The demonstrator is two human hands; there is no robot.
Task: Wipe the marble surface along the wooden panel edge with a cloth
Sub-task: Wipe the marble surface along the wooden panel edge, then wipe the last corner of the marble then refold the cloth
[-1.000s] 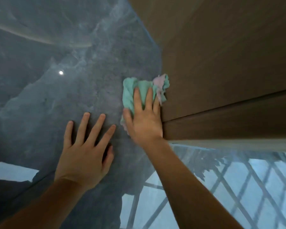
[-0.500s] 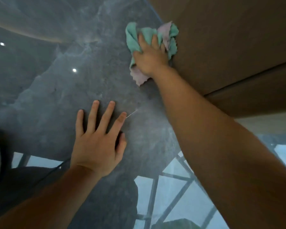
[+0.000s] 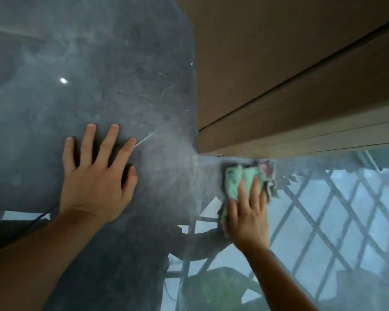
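Observation:
A dark grey glossy marble surface fills the left and centre. A brown wooden panel rises along its right side, ending in a near corner. My right hand presses flat on a mint-green and pink cloth, which lies on the marble just below the panel's lower edge, past the corner. My left hand rests flat on the marble with fingers spread, holding nothing. The cloth is motion-blurred.
The polished marble mirrors a window lattice at lower right and a ceiling light spot. A thin pale streak marks the stone near my left fingertips. A groove runs across the wooden panel.
My right hand has swept the cloth from far up the panel edge back down toward me and round the panel's near corner. My left hand stays planted on the marble.

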